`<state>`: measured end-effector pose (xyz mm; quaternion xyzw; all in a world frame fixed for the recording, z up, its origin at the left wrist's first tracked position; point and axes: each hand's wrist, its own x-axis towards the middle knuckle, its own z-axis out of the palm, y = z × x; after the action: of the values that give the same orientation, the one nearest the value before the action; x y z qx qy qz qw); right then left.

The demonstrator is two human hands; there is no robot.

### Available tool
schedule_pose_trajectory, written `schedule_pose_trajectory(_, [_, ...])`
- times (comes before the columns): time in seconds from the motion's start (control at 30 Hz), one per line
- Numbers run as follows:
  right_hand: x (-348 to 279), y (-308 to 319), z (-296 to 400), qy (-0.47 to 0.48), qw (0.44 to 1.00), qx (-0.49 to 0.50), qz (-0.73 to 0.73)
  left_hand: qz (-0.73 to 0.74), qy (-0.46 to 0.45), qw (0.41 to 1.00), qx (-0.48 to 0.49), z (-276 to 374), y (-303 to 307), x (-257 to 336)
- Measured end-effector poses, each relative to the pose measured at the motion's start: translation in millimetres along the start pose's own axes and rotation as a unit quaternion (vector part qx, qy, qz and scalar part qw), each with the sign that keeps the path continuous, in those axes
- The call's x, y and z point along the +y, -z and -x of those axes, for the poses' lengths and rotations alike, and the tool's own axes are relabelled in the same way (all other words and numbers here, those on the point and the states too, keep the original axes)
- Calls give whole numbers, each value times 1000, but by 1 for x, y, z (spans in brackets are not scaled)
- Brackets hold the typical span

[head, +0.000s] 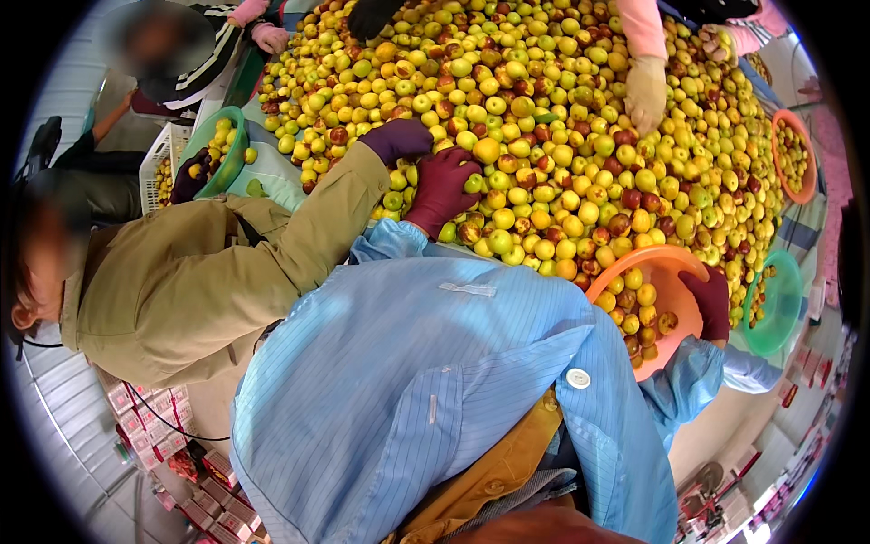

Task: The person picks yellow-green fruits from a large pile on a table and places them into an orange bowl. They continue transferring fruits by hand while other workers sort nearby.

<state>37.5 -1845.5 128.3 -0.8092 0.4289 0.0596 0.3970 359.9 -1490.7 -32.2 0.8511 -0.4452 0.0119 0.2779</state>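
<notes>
A broad heap of yellow-green and red-brown jujubes [530, 136] covers the table before me. My left hand [443, 185], in a maroon glove, rests on the near edge of the heap, its fingers curled around a green jujube [474, 183]; its palm is hidden. At the right, my right hand [708, 300], gloved alike, grips the rim of an orange plastic basin [669, 272], with fingers inside the rim. The basin is tilted against the heap and holds several jujubes [631, 299], many browner. Part of the basin is hidden behind my blue sleeve.
A co-worker in a khaki jacket [177, 272] leans close at my left, one purple-gloved hand [401, 139] almost touching mine, the other at a green basin [234, 153]. Other gloved hands [646, 95] reach in opposite. At the right are a green basin [775, 306] and an orange one [802, 187].
</notes>
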Motion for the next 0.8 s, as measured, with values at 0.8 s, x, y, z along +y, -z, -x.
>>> schedule_pose_trajectory(0.8, [-13,-3,0,-56,998,2,-33,182,-219,949,-136,-88,-79,188])
